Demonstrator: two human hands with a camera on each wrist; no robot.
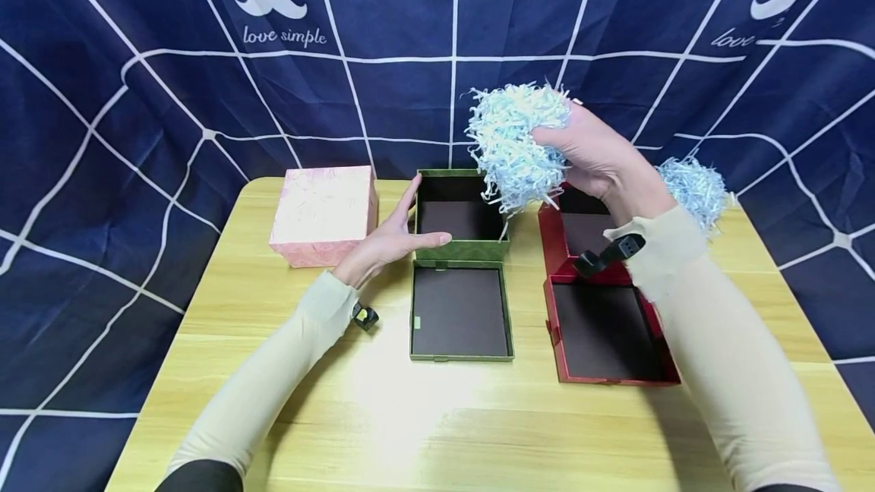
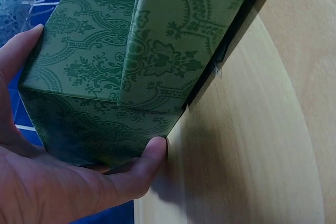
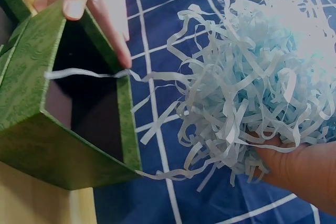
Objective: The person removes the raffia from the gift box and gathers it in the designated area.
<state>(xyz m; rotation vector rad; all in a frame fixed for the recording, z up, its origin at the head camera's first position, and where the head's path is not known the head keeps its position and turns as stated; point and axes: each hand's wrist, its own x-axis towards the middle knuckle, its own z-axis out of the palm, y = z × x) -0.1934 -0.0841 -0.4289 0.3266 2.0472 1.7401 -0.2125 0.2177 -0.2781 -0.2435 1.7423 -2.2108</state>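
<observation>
My right hand [image 1: 591, 146] grips a big fluffy bunch of pale blue shredded paper [image 1: 516, 143], raised over the right side of the green box [image 1: 461, 250]. Stray strips dangle from the bunch, and in the right wrist view some cross the box's opening. The box has a green patterned outside and a dark inside; its lid [image 1: 461, 310] is folded down flat in front. My left hand [image 1: 386, 243] holds the box at its left side, thumb at the front rim and fingers toward the back. Most fingers of the right hand are hidden by the paper.
A pink box [image 1: 324, 211] stands left of my left hand. On the right is a red box [image 1: 555, 238] with its lid [image 1: 604, 332] laid open in front. More blue shredded paper [image 1: 693, 190] lies behind my right wrist. A dark blue gridded curtain [image 1: 410, 97] borders the wooden table [image 1: 410, 431].
</observation>
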